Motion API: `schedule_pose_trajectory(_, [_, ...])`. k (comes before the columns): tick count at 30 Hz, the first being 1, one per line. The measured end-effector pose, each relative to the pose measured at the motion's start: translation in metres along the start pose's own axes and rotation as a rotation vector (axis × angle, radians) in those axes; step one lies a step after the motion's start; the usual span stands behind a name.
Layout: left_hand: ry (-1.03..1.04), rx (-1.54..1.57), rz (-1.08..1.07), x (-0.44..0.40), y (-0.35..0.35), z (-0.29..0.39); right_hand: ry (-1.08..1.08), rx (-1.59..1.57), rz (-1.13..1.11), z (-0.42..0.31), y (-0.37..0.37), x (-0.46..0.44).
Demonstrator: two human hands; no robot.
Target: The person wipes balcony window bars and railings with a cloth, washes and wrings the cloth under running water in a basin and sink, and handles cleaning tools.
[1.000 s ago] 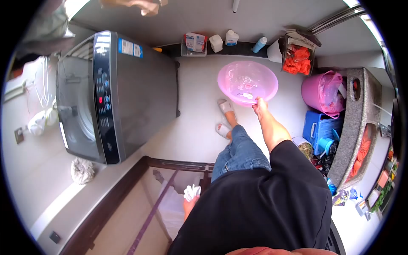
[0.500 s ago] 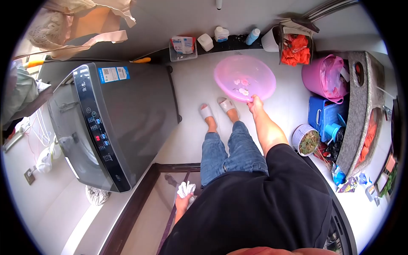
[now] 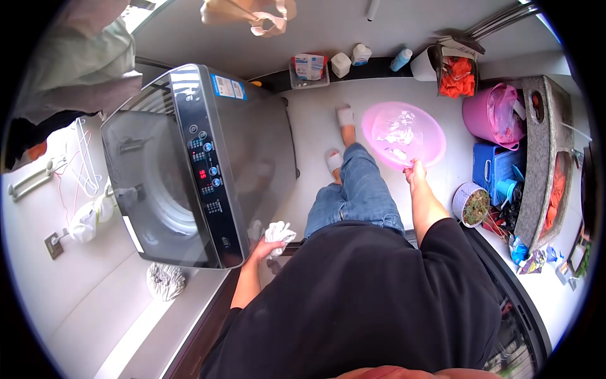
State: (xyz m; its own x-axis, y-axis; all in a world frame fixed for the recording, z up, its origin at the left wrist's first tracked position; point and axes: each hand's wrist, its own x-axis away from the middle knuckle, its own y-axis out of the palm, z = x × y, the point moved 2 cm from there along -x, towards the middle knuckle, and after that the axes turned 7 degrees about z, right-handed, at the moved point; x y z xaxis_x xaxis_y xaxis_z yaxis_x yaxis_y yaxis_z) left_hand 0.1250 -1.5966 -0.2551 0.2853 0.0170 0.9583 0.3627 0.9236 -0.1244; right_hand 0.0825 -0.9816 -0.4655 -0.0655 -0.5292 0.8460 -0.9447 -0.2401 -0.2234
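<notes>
My right hand (image 3: 413, 172) grips the near rim of a pink plastic basin (image 3: 376, 129), which hangs out in front of me over the floor. Pale printed marks show on the basin's bottom. Low on my other side, my left hand (image 3: 264, 249) is closed around a crumpled white cloth (image 3: 279, 234); part of the cloth sticks out above the fingers. That hand is close to the front corner of a dark grey top-loading washing machine (image 3: 265, 145). The machine's clear lid (image 3: 151, 183) is down, and red digits glow on its control panel (image 3: 203, 174).
Bottles (image 3: 361, 54) and a clear tub (image 3: 310, 81) line the far ledge. To the right stand a pink bucket (image 3: 480, 117), a blue crate (image 3: 483, 163), a potted plant (image 3: 470, 204) and a grey cat-scratcher-like unit (image 3: 536, 170). Clothes (image 3: 88, 63) hang at upper left.
I have stepped forward and turned toward the washing machine, which looks nearer. My left hand with the white cloth has risen beside the machine; the basin stays in my right hand.
</notes>
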Motion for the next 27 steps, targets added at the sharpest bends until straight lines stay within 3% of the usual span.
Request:
schedule_pose_trajectory(4, [0.017,-0.026,-0.119,-0.005,-0.006,-0.004,0.043,-0.043,0.023,0.006,0.020,0.004])
schedule_pose_trajectory(8, [-0.047,0.243,-0.075,-0.008,0.001,-0.009,0.016,-0.056,0.020,0.006,0.042,0.015])
schedule_pose_trajectory(16, [-0.076,0.351,-0.027,-0.027,0.007,-0.024,0.000,-0.002,-0.149,0.005,0.090,0.024])
schedule_pose_trajectory(22, [-0.054,0.286,0.090,-0.012,0.018,-0.018,-0.067,0.036,-0.118,0.007,0.121,0.026])
schedule_pose_trajectory(26, [-0.084,0.186,0.140,0.002,0.032,-0.015,-0.226,0.046,0.007,-0.034,0.185,0.056])
schedule_pose_trajectory(27, [-0.087,0.187,0.141,0.001,0.037,-0.020,-0.228,0.070,0.082,-0.034,0.206,0.024])
